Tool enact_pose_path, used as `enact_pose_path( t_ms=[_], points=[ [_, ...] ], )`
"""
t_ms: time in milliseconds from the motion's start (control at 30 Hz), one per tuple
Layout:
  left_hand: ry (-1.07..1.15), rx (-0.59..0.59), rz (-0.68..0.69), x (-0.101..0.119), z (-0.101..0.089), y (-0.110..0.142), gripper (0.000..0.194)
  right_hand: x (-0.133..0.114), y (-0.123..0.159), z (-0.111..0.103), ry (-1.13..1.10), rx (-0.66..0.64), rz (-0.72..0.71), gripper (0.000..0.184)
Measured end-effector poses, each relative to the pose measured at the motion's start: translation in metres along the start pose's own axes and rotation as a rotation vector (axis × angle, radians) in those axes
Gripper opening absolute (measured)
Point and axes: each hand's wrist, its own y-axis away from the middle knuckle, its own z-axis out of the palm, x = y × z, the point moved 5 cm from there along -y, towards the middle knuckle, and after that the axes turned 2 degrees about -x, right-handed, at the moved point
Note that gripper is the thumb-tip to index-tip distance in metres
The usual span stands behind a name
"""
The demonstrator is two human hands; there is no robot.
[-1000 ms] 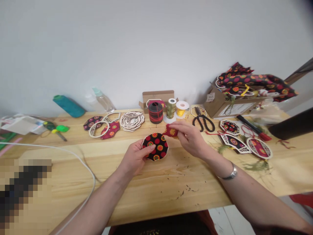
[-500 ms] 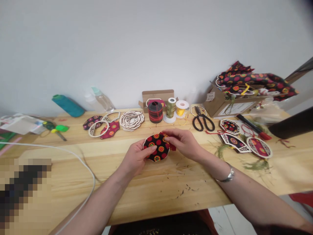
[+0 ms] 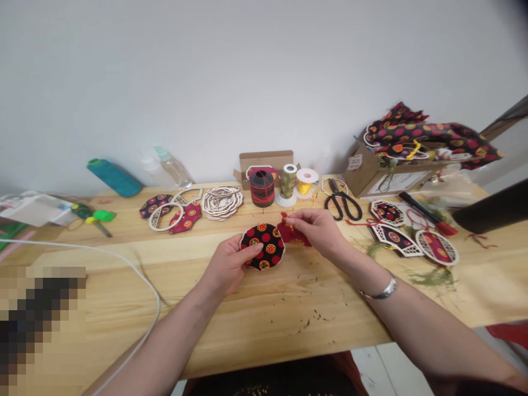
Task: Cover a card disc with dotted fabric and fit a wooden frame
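Pale wooden tabletop [image 3: 264, 335] stretches across the view, with dark thread clippings [image 3: 307, 322] scattered near the person's forearms. Closest in, the left hand [image 3: 227, 265] grips a black fabric round [image 3: 266, 236] with red dots and a thin pale edge. Its thumb lies flat across the face, and the fingers curl out of sight behind it. The right hand [image 3: 317, 232] is closed as well, with thumb and forefinger pinching a crumpled red fabric scrap [image 3: 295, 235] just beside the round; whether the two touch is hard to tell. A flat thumb looks like a good way to keep the round from slipping, while a light pinch should suit the soft scrap, which creases easily. A silver bangle [image 3: 381, 291] circles the right wrist. Farther off stand a black-and-red spool [image 3: 262, 188], a green thread spool [image 3: 289, 182] and a yellow thread spool [image 3: 306, 184], with black scissors [image 3: 342, 203] to their right. Stacked wooden cutouts [image 3: 223, 202] lie to the left — and beyond the scissors, a cardboard box [image 3: 363, 179] overflows with patterned cloth [image 3: 416, 132].
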Motion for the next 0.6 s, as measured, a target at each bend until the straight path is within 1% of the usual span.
enact_pose_path(
  t_ms=[67, 133, 167, 200, 233, 333, 400, 433, 500, 600],
  points=[
    [0.007, 0.008, -0.011, 0.000, 0.000, 0.000, 0.031, -0.007, 0.000, -0.011, 0.085, 0.147, -0.140, 0.015],
    [0.012, 0.009, -0.021, 0.000, 0.001, 0.001, 0.031, -0.020, 0.006, -0.016, 0.201, 0.269, -0.365, 0.011],
    [0.014, 0.006, -0.023, -0.001, 0.001, 0.001, 0.031, -0.026, 0.012, -0.015, 0.264, 0.304, -0.489, 0.011],
    [0.016, 0.001, -0.024, -0.001, 0.002, 0.001, 0.030, -0.031, 0.018, -0.012, 0.329, 0.307, -0.610, 0.013],
    [0.017, -0.006, -0.025, -0.001, 0.002, 0.001, 0.030, -0.035, 0.024, -0.007, 0.392, 0.282, -0.722, 0.015],
    [0.023, -0.024, -0.025, -0.003, 0.002, 0.000, 0.028, -0.038, 0.038, 0.013, 0.590, 0.095, -0.987, 0.022],
    [0.027, -0.023, -0.020, -0.003, 0.002, -0.001, 0.027, -0.034, 0.041, 0.023, 0.694, -0.025, -1.076, 0.025],
    [0.029, -0.020, -0.017, -0.003, 0.001, -0.001, 0.027, -0.031, 0.040, 0.025, 0.721, -0.054, -1.087, 0.026],
    [0.039, -0.014, -0.017, -0.002, 0.000, -0.002, 0.027, -0.028, 0.036, 0.025, 0.717, -0.053, -1.061, 0.027],
    [0.073, -0.002, -0.018, 0.000, -0.001, -0.003, 0.029, -0.024, 0.029, 0.021, 0.664, -0.003, -0.999, 0.025]
  ],
)
